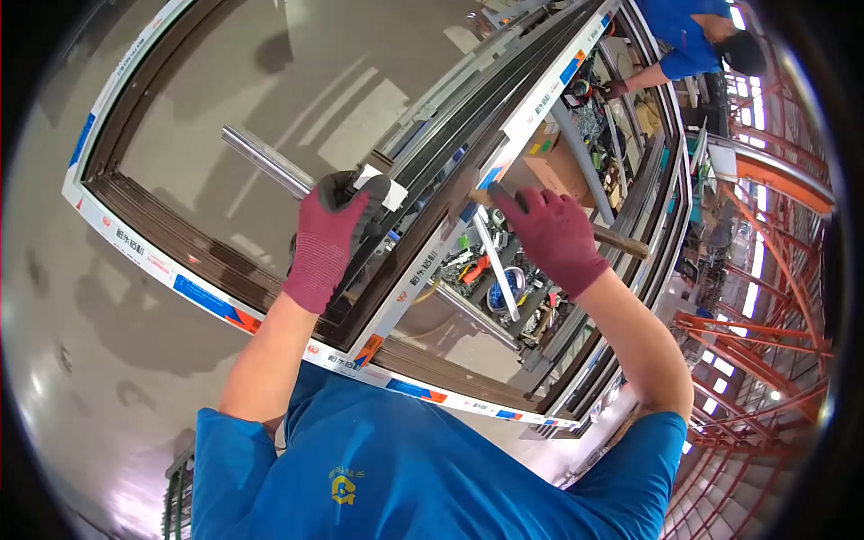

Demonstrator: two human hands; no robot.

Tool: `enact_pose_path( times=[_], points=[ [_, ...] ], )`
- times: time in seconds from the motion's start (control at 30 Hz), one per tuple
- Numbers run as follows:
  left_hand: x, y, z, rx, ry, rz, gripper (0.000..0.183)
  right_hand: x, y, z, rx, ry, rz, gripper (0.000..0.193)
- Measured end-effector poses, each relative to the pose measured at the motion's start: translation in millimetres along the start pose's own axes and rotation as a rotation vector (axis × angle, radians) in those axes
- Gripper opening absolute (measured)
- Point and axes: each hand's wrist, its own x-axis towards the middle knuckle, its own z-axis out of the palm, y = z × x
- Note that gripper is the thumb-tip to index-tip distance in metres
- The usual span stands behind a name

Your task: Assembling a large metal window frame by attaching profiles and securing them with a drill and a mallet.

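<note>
Both hands wear maroon gloves with dark grey fingers and work over a large brown window frame (pixel 171 220) edged with printed white film. My left hand (pixel 331 220) is closed on a small white block (pixel 393 192), pinched near the thumb beside the frame's middle bar. My right hand (pixel 551 232) is wrapped round a wooden stick (pixel 621 241), which sticks out past the hand toward the right. A short tan end of it shows by the fingertips, over the white-filmed bar (pixel 409 283). Whether it carries a tool head, I cannot make out.
A metal tube (pixel 265 160) lies across the left opening. Through the right opening show a cardboard box (pixel 556 166), a blue round container (pixel 506 290) and cluttered hardware. At the far right a co-worker in blue (pixel 688 40) reaches a gloved hand (pixel 616 89) toward the parts.
</note>
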Motion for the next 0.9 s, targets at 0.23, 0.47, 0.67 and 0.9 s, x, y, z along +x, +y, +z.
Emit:
enact_pose_path(
  times=[0.23,0.47,0.67,0.9],
  points=[
    [34.8,-12.8,5.8,0.021,0.058,0.172,0.045,35.6,31.0,-23.6,-0.325,-0.209,-0.004,0.058],
    [52.3,-8.5,44.8,0.026,0.219,0.215,0.057,34.6,50.0,-15.4,-0.359,-0.172,-0.043,0.058],
    [79.4,-15.6,107.4,0.300,0.202,0.226,0.057,-0.2,63.1,-42.7,0.156,0.106,0.246,0.053],
    [111.2,-33.3,158.7,0.119,0.118,0.153,0.074,-74.7,93.2,-2.2,0.434,0.098,0.532,0.052]
  ],
)
